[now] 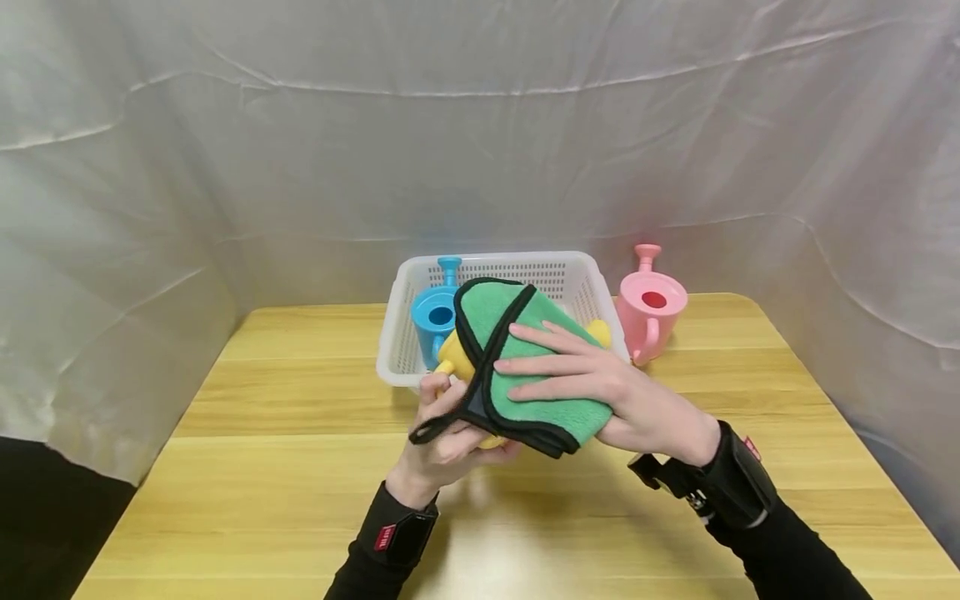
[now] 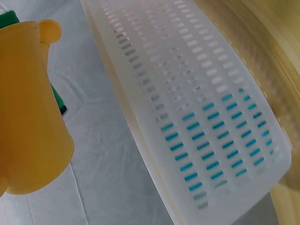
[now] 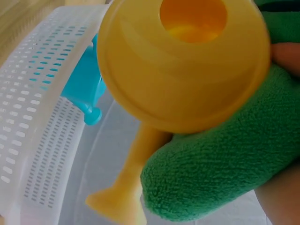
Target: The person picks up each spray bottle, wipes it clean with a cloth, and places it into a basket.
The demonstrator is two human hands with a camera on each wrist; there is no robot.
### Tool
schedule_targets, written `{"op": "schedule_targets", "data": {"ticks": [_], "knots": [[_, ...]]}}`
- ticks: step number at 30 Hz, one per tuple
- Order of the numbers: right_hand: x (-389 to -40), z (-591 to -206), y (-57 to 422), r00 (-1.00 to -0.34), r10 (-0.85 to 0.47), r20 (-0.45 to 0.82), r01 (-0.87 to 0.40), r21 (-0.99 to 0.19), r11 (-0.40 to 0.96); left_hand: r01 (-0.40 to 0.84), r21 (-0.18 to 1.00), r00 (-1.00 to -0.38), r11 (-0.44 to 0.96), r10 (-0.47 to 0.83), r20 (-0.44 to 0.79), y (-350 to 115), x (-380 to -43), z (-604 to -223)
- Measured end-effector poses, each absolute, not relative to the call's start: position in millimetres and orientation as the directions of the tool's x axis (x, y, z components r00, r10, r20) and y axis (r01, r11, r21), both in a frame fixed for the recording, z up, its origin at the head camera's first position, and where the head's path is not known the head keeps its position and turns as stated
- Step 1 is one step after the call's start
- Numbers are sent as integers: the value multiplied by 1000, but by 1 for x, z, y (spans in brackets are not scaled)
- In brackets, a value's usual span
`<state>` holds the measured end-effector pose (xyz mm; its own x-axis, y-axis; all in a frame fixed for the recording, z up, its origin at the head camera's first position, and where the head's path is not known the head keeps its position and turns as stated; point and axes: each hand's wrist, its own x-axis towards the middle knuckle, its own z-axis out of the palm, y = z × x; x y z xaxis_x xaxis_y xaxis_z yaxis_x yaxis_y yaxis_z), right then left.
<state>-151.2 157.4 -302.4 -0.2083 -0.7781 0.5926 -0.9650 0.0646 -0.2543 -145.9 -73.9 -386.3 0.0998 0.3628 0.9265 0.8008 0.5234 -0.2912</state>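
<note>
Leftmost in my head view, a light blue plastic watering can [image 1: 429, 337] stands inside a white, slotted plastic basket [image 1: 391, 333], its spout towards the far wall. Next comes my left hand [image 1: 450, 446], its fingers curled around the lower part of a yellow plastic watering can [image 3: 183, 84]; I read that as a firm grip, though the cloth hides much of it from above. The yellow can is up in the air at the near side of the basket, and my left wrist view shows it apart from the basket wall.

Over the can lies a green, plush cloth with black edging [image 1: 558, 415], folded against its side. My right hand [image 1: 577, 375] rests on the cloth with its fingers long and nearly straight, spread a little, pressing it to the can; I cannot tell how hard. Farthest right, a pink plastic watering can [image 1: 640, 323] stands upright on the wood-grain tabletop [image 1: 285, 467], just beside the basket.

I judge the wiping of the yellow can to be under way and unfinished, since the cloth is pressed to it. Whether the blue or pink can is already wiped, I cannot tell. Setting the yellow one down also remains.
</note>
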Motion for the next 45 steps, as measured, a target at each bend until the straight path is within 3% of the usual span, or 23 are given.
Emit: {"op": "schedule_targets", "data": {"ticks": [7, 18, 26, 34, 45], "knots": [[-164, -298, 150, -306, -773, 556, -931, -346, 120, 793, -302, 114, 529, 358, 927, -75, -148, -388], [-158, -306, 160, -256, -736, 627, -939, -341, 36, 763, -315, 120, 565, 355, 927, -77, -149, -383], [-165, -306, 151, -404, -689, 602, -883, -454, 122, 780, -309, 135, 545, 335, 932, -74, -150, -385], [-160, -309, 156, -283, -715, 640, -931, -363, 44, 793, -285, 118, 538, 322, 939, -78, -151, -385], [-154, -312, 157, -288, -699, 654, -931, -362, 45, 790, -283, 113, 544, 324, 939, -76, -147, -383]]}}
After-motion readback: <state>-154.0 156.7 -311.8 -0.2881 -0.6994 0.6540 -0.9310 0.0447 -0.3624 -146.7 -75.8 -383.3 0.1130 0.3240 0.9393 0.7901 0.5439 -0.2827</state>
